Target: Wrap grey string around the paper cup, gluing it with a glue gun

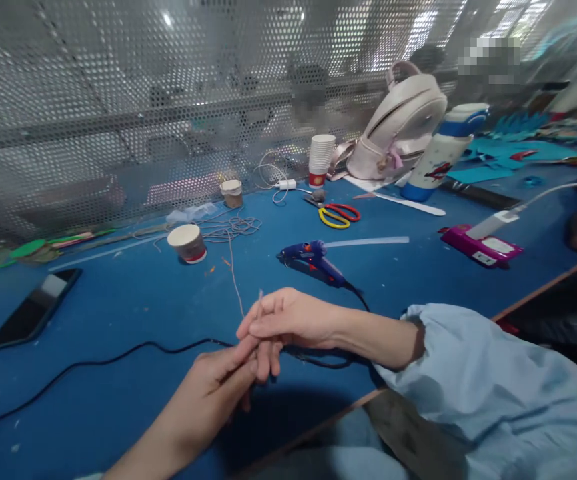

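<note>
twine (235, 280), thin and hard to trace, sits pinched between left hand (218, 383) and right hand (288, 320), fingertips overlapping.

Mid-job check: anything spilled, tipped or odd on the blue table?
Nothing spilled. The glue gun lies on its side, its black cord passing under the left hand and right hand; twine sits loosely tangled beside the paper cup.
</note>
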Demonstrator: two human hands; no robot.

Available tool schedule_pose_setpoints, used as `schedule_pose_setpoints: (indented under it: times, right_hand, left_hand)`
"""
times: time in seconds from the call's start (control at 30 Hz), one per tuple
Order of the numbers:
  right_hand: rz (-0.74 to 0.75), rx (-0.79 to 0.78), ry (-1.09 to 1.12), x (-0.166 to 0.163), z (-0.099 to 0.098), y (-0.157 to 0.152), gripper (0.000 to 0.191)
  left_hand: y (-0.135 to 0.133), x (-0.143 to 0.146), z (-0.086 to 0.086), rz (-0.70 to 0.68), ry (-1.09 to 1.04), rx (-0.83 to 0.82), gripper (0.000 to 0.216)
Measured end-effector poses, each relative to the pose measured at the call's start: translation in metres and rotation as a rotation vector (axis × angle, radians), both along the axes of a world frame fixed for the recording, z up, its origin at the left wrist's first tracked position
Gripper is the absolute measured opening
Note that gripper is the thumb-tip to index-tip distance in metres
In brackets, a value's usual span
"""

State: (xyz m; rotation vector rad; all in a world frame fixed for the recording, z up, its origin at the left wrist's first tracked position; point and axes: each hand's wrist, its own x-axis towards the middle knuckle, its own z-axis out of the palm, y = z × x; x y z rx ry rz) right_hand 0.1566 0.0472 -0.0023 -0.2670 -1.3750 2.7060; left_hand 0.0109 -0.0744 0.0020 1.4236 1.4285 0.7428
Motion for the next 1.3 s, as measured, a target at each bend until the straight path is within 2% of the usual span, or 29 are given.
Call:
schedule_pose_setpoints:
  times: [0.1,0.17,0.23,0.3,0.43,0.5,0.53,0.6,0.7,0.77,0.8,0.87,0.93,1.03,1.07,1.17,1.23,1.3]
  right_hand:
    - [-0.197,0.220,-0.038,0.000,0.006,0.001,0.036]
    - [-0.353,0.430,-0.034,0.002,0.012,0.004,0.026]
    - [-0.431,0.608,-0.001,0.002,0.014,0.005,0.016]
    - [-0.381,0.634,0.011,0.001,0.013,0.005,0.011]
    - [-0.083,0.455,-0.097,-0.005,0.007,0.001,0.013]
    - [0.021,0.497,-0.156,-0.006,0.007,-0.001,0.015]
    - [0.049,0.568,-0.180,-0.006,0.008,-0.001,0.018]
    - [0.059,0.820,-0.205,-0.004,0.012,0.000,0.024]
    - [-0.025,1.410,-0.202,0.002,0.014,0.001,0.027]
    - [-0.066,1.791,-0.231,0.006,0.012,0.001,0.026]
    - [-0.060,1.928,-0.260,0.008,0.010,0.001,0.026]
    - [0.001,2.080,-0.300,0.011,0.007,-0.001,0.023]
    - [0.040,2.123,-0.304,0.015,0.007,-0.004,0.020]
    - [-0.031,2.129,-0.248,0.027,0.012,-0.006,0.042]
    - [-0.077,2.116,-0.205,0.033,0.016,-0.005,0.044]
    - [-0.169,2.012,-0.094,0.059,0.028,0.002,0.038]
    - [-0.197,1.898,-0.178,0.080,0.035,0.010,0.034]
    - [-0.233,1.812,-0.397,0.100,0.040,0.023,0.032]
  left_hand:
    - [0.000,-0.005,0.001,-0.029,0.235,0.278,0.023]
    - [0.002,-0.015,0.003,0.038,0.400,0.451,0.022]
    - [0.010,-0.029,0.006,0.158,0.560,0.592,0.024]
    - [0.026,-0.047,0.013,0.248,0.682,0.656,0.026]
    - [0.074,-0.081,0.031,0.335,0.851,0.643,0.037]
    - [0.100,-0.094,0.033,0.393,0.856,0.560,0.044]
    - [0.111,-0.100,0.031,0.411,0.849,0.533,0.046]
    - [0.128,-0.109,0.025,0.444,0.822,0.497,0.044]
    - [0.134,-0.118,0.016,0.500,0.734,0.450,0.022]
    - [0.126,-0.120,0.015,0.545,0.640,0.414,0.013]
    - [0.119,-0.120,0.016,0.569,0.581,0.397,0.014]
    - [0.101,-0.114,0.021,0.609,0.437,0.372,0.024]
    - [0.081,-0.101,0.026,0.621,0.293,0.367,0.033]
    - [0.059,-0.076,0.030,0.607,0.087,0.334,0.033]
    - [0.054,-0.068,0.029,0.612,-0.032,0.299,0.032]
    - [0.046,-0.052,0.025,0.635,-0.252,0.206,0.031]
    - [0.044,-0.048,0.021,0.656,-0.302,0.164,0.032]
    - [0.044,-0.047,0.017,0.677,-0.334,0.125,0.034]
